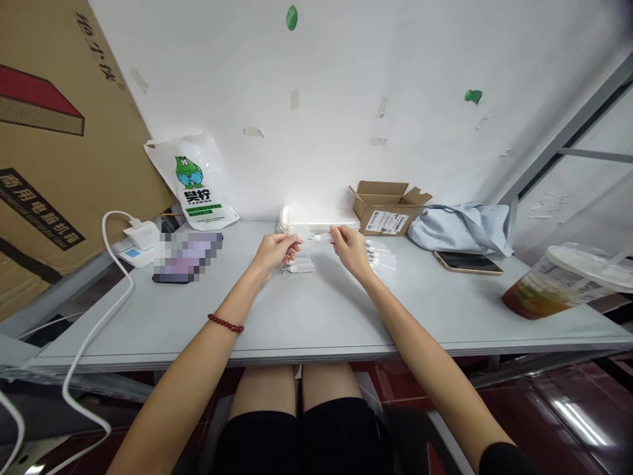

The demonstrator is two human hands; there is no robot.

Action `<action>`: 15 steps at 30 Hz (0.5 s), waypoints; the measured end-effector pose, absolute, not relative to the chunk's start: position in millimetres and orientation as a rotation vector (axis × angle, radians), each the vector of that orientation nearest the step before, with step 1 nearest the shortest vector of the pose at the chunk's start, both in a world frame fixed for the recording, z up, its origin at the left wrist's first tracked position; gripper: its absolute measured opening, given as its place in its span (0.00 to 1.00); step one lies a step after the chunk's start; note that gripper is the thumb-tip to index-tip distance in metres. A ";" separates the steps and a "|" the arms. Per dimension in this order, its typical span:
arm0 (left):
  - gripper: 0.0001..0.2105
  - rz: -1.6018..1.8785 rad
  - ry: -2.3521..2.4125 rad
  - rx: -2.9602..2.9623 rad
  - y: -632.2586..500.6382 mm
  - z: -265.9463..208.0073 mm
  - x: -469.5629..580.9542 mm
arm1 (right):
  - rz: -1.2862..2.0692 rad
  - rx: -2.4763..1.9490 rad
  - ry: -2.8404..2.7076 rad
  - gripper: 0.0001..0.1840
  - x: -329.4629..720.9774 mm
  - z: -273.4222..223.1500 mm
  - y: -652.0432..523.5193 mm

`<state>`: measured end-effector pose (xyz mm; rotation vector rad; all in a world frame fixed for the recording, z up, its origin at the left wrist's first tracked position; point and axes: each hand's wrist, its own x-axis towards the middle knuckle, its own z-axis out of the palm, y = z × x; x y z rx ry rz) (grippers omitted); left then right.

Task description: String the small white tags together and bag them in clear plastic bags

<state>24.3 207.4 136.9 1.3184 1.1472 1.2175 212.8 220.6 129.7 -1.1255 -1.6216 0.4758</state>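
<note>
Near the back middle of the table, my left hand (277,252) has its thumb and fingers pinched together. What it grips is too small and pale to make out. My right hand (350,249) pinches the end of a small clear tube-like piece with a white tip (324,238), which points left toward my left hand. Just below the hands lie small white pieces with thin loops (300,266). Several similar clear pieces with white ends (380,258) lie fanned out beside my right hand. Behind the hands rests a stack of white flat packets (321,216).
An open cardboard box (383,204), a light blue cloth bag (457,227), a phone (467,262) and a drink cup (548,284) stand to the right. Leftward are a white plastic bag (198,185), another phone (190,257), a charger (142,236) with cable and a large carton (64,145).
</note>
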 end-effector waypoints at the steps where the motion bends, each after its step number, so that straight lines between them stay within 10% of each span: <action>1: 0.15 1.212 1.136 1.320 207.4 136.5 24.3 | 0.466 -1.128 -1.610 0.23 213.3 128.6 222.2; 15: 0.15 1.212 1.114 1.347 208.5 130.6 25.3 | 0.531 -1.162 -1.540 0.27 212.3 132.6 220.9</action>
